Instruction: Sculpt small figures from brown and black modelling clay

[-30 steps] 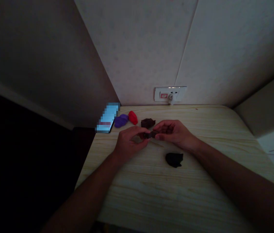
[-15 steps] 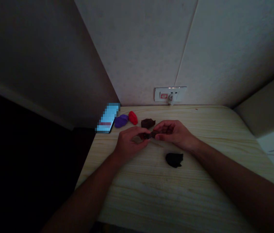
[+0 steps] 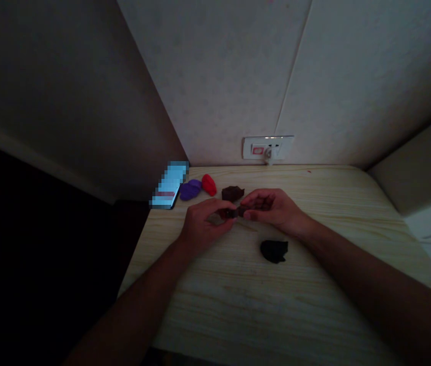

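Between my two hands is a small dark brown piece of modelling clay (image 3: pixel 237 212). My left hand (image 3: pixel 205 223) pinches its left end between thumb and fingertips. On the other end, the thumb and fingers of my right hand (image 3: pixel 272 208) close round the clay. Parts of the piece are hidden by my fingers. A larger brown lump of clay (image 3: pixel 232 193) lies on the table just beyond my fingertips. Nearer to me, below my right hand, rests a black lump of clay (image 3: pixel 274 251) with a jagged right edge.
A red lump of clay (image 3: pixel 209 185) and a purple lump (image 3: pixel 191 189) lie at the back left, beside a phone with a lit, blurred screen (image 3: pixel 170 184). The wooden table (image 3: pixel 215 305) meets a wall holding a socket (image 3: pixel 249 148) with a plug in it.
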A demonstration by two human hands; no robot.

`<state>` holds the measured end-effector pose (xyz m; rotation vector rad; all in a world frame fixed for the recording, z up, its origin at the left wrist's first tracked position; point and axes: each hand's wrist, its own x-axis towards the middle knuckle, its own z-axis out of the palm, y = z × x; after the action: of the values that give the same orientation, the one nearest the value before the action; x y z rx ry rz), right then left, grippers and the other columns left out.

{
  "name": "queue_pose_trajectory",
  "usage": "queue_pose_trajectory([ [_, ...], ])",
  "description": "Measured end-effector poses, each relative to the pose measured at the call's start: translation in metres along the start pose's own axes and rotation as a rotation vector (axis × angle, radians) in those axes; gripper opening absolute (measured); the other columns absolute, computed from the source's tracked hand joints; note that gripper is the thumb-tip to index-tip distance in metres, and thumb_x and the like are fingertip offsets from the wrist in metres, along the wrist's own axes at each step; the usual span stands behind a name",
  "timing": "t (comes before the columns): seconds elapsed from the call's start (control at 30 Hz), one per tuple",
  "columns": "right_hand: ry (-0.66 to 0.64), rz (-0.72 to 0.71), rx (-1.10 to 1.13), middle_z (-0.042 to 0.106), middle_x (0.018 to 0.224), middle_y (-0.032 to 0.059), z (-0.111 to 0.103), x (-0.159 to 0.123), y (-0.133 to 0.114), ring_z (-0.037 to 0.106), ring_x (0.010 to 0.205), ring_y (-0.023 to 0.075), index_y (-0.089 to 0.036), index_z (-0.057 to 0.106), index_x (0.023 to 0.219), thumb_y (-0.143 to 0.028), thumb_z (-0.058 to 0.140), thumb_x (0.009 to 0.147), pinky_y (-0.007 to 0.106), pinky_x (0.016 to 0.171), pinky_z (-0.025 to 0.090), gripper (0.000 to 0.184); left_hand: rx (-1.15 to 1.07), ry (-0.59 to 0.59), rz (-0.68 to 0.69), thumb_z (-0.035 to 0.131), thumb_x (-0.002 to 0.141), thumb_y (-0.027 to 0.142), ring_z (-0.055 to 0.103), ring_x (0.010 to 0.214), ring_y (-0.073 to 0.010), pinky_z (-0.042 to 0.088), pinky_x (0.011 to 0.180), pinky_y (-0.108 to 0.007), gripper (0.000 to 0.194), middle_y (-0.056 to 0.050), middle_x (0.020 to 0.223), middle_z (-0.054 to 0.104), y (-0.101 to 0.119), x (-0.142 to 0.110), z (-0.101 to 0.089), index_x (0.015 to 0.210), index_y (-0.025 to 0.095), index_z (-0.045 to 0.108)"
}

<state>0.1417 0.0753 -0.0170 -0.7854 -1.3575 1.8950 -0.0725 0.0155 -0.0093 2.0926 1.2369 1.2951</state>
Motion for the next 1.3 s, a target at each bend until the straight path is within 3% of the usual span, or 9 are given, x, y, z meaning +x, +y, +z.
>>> queue_pose_trajectory([
  [0.13,0.010,0.001,-0.009,0.080,0.082,0.0016,0.0002,0.0003,-0.0005,0.074,0.071,0.0136,-0.020,0.078,0.088,-0.027,0.095,0.061,0.026,0.070,0.060,0.033,-0.042,0.009,-0.060,0.080,0.077,0.017,0.071,0.071,-0.0141,0.058,0.069,-0.025,0.023,-0.002,0.087,0.078,-0.0009,-0.0010,0.0015,0.099,0.020,0.075],
  [0.27,-0.004,-0.033,-0.045,0.078,0.075,0.0010,0.0017,-0.0004,-0.0013,0.069,0.063,0.0128,-0.020,0.080,0.095,-0.033,0.090,0.070,0.027,0.065,0.057,0.029,-0.144,0.035,-0.167,0.080,0.077,0.021,0.070,0.067,-0.0135,0.057,0.064,-0.023,0.023,0.000,0.078,0.075,-0.0029,-0.0009,0.0048,0.099,0.019,0.074],
  [0.5,0.003,-0.030,-0.070,0.081,0.093,0.0034,0.0026,-0.0016,0.0008,0.075,0.082,0.0169,-0.022,0.080,0.098,-0.029,0.093,0.064,0.031,0.080,0.059,0.037,-0.241,0.061,-0.284,0.080,0.075,0.023,0.071,0.069,-0.0143,0.058,0.062,-0.023,0.022,-0.001,0.078,0.075,-0.0057,-0.0001,0.0074,0.096,0.019,0.073],
  [0.77,0.006,-0.080,-0.127,0.082,0.096,0.0032,0.0028,-0.0027,0.0013,0.076,0.086,0.0190,-0.024,0.082,0.099,-0.033,0.091,0.069,0.036,0.086,0.060,0.033,-0.289,0.064,-0.305,0.081,0.075,0.024,0.069,0.066,-0.0136,0.056,0.059,-0.023,0.022,0.000,0.075,0.073,-0.0071,0.0001,0.0082,0.095,0.019,0.074],
  [1.3,0.000,-0.055,-0.097,0.081,0.093,0.0020,0.0020,-0.0005,0.0038,0.074,0.082,0.0158,-0.024,0.082,0.099,-0.030,0.093,0.067,0.031,0.082,0.058,0.034,-0.284,0.043,-0.293,0.081,0.076,0.024,0.069,0.069,-0.0140,0.056,0.061,-0.024,0.021,-0.001,0.078,0.074,-0.0073,0.0004,0.0085,0.096,0.019,0.073],
])
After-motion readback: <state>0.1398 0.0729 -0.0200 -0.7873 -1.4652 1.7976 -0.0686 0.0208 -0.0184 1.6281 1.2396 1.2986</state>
